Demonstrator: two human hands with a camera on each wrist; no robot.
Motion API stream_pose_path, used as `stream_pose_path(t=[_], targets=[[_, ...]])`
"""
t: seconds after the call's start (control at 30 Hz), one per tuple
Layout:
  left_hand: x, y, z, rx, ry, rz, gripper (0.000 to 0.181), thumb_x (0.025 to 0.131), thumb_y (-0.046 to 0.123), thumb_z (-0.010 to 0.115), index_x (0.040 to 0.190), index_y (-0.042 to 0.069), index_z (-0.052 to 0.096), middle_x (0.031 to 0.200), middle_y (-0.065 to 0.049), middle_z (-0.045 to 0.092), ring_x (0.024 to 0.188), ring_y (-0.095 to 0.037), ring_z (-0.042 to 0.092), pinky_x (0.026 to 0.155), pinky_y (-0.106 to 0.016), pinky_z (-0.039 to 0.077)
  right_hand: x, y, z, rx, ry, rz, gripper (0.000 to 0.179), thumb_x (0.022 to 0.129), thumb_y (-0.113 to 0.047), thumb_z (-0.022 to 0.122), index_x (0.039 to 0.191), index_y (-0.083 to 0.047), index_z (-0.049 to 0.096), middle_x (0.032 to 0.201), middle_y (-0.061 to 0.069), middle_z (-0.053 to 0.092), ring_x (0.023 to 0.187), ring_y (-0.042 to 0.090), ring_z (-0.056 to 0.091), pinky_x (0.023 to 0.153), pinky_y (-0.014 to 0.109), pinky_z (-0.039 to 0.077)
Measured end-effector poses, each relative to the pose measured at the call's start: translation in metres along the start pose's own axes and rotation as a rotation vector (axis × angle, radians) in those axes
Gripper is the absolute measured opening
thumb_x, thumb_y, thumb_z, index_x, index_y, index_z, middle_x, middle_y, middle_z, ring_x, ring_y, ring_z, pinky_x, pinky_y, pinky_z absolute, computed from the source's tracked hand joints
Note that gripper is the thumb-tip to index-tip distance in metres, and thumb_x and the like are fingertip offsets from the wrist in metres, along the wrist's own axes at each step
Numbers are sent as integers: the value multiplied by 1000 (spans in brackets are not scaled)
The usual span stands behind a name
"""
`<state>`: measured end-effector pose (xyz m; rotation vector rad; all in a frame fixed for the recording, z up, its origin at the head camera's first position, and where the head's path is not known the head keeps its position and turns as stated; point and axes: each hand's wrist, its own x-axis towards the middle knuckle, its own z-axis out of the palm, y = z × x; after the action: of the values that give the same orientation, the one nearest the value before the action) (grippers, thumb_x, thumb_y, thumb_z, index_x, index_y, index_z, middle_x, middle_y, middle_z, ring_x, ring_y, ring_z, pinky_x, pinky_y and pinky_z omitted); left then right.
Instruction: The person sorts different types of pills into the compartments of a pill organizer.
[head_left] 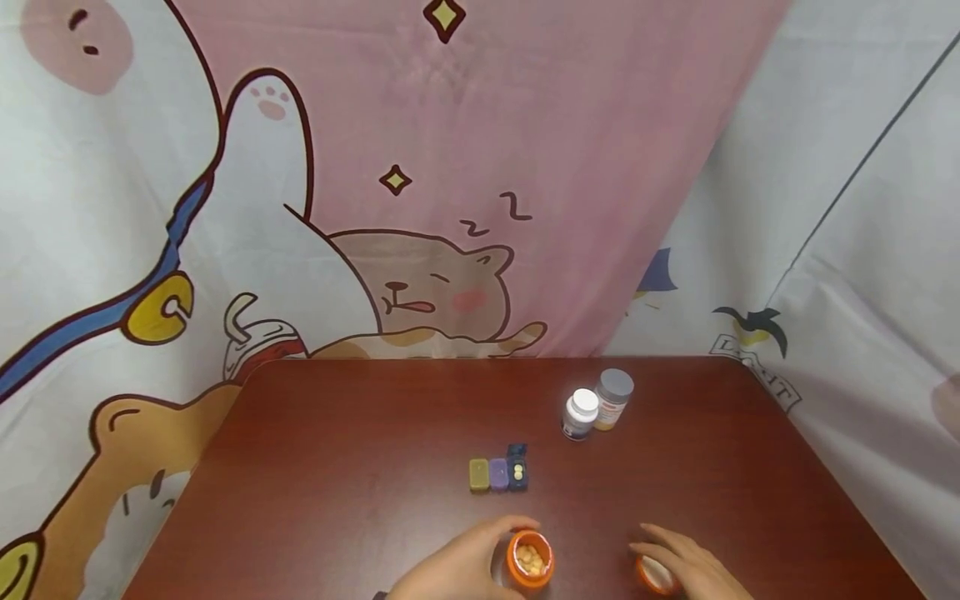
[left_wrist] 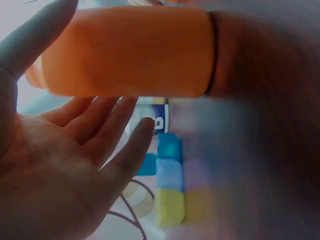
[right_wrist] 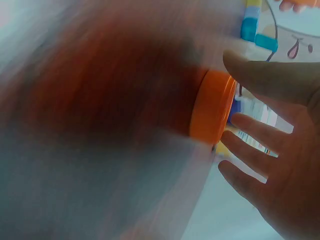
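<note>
Bottle of cylindrical orange plastic point(left_wrist: 132, 52), probably light and stiff, best held by its sides: my left hand point(head_left: 461, 565) grips it; round orange plastic cap point(right_wrist: 211, 107) lies by my spread right hand point(head_left: 697, 568).

On our bench point(head_left: 337, 450) we see the cap point(right_wrist: 212, 106) right of the bottle point(left_wrist: 125, 52), pillbox point(head_left: 498, 473) behind both, jars point(head_left: 579, 416) farthest back.

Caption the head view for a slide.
Left hand holding an open pill bottle, right hand at an orange cap, with a pillbox and two more bottles beyond.
</note>
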<state>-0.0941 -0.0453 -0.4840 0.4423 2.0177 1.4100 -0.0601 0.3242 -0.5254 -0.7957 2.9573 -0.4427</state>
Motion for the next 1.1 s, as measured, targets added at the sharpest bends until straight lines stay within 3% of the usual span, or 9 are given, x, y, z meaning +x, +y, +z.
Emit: stream_pose_path(t=[0.13, 0.23, 0.33, 0.4, 0.57, 0.7, 0.77, 0.87, 1.1], targets=[[2, -4, 3, -31, -27, 48, 56, 78, 12, 91, 126, 28, 65, 111, 17, 65, 105, -7, 60, 102, -42, 47, -6, 14, 6, 26, -3, -23, 56, 85, -57, 78, 131, -25, 68, 129, 6, 64, 112, 20, 63, 75, 36, 55], [4, -5, 5, -49, -32, 38, 52, 80, 10, 89, 123, 27, 66, 109, 16, 65, 102, -7, 60, 101, -42, 48, -7, 16, 8, 34, 32, -38, 56, 84, -55, 81, 129, -25, 68, 126, 2, 65, 110, 16, 62, 73, 34, 54], [4, -6, 5, -50, -31, 21, 50, 81, 11, 89, 123, 26, 66, 109, 15, 66, 102, -8, 60, 102, -46, 48, -5, 13, 8, 6, 124, -70, 59, 78, -55, 85, 124, -22, 69, 120, -2, 67, 105, 15, 64, 73, 33, 55], [5, -6, 5, -57, -32, 11, 49, 82, 11, 88, 122, 26, 67, 109, 15, 66, 101, -9, 61, 102, -47, 49, -4, 9, 6, 5, 156, -81, 59, 76, -48, 89, 125, -20, 69, 118, -4, 67, 103, 14, 64, 74, 31, 55], [6, -8, 6, -61, -36, 9, 48, 81, 11, 89, 121, 28, 67, 108, 15, 67, 101, -9, 61, 101, -46, 49, 5, -5, -1, 104, 105, -69, 72, 72, -11, 90, 137, -17, 62, 120, -3, 64, 102, 11, 62, 76, 28, 56], [6, -10, 5, -59, -39, 11, 49, 81, 11, 89, 121, 29, 67, 108, 15, 67, 101, -8, 61, 100, -43, 50, 20, -21, -4, 283, 46, -63, 67, 78, -9, 88, 138, -18, 61, 119, -3, 57, 98, 5, 55, 75, 23, 54], [7, -10, 5, -58, -40, 20, 49, 81, 10, 89, 121, 28, 67, 108, 15, 66, 100, -7, 61, 99, -39, 50, 30, -31, -4, 339, 82, -108, 61, 79, -10, 87, 134, -16, 63, 119, -2, 57, 97, 5, 55, 76, 22, 53], [7, -11, 4, -72, -47, 37, 50, 80, 8, 88, 121, 27, 67, 108, 14, 67, 99, -6, 61, 96, -33, 50, 44, -48, -3, 362, 202, -175, 56, 78, -10, 89, 128, -11, 62, 119, -1, 58, 101, 8, 57, 82, 23, 53], [4, -10, 2, -97, -64, 65, 47, 82, 9, 87, 122, 25, 67, 109, 12, 68, 98, -7, 63, 93, -30, 51, 69, -81, -10, 489, 325, -251, 62, 84, -7, 84, 138, -14, 53, 129, 5, 58, 113, 11, 57, 97, 21, 49]])
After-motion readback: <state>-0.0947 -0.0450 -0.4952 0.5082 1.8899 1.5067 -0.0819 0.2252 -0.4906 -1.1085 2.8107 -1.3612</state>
